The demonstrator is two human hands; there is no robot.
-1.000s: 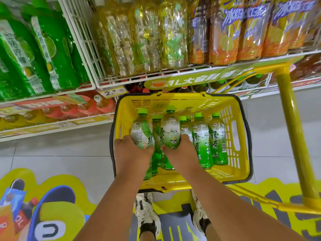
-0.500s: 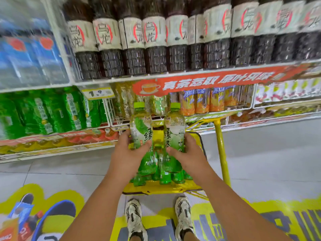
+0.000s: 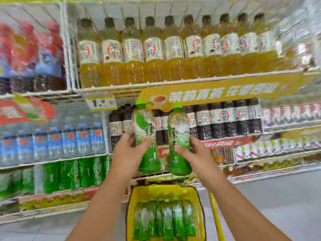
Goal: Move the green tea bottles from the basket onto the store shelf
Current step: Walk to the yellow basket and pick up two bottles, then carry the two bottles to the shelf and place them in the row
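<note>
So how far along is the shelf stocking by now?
None can be seen placed on a shelf yet. In hand: the left hand and right hand each hold a green tea bottle up by the shelves. Left: several bottles in the yellow basket.

Center frame: left hand and right hand each hold a bottle upright, left bottle just beside right bottle, in front of shelf rows. Bottom center: basket w/ more bottles inside.
</note>
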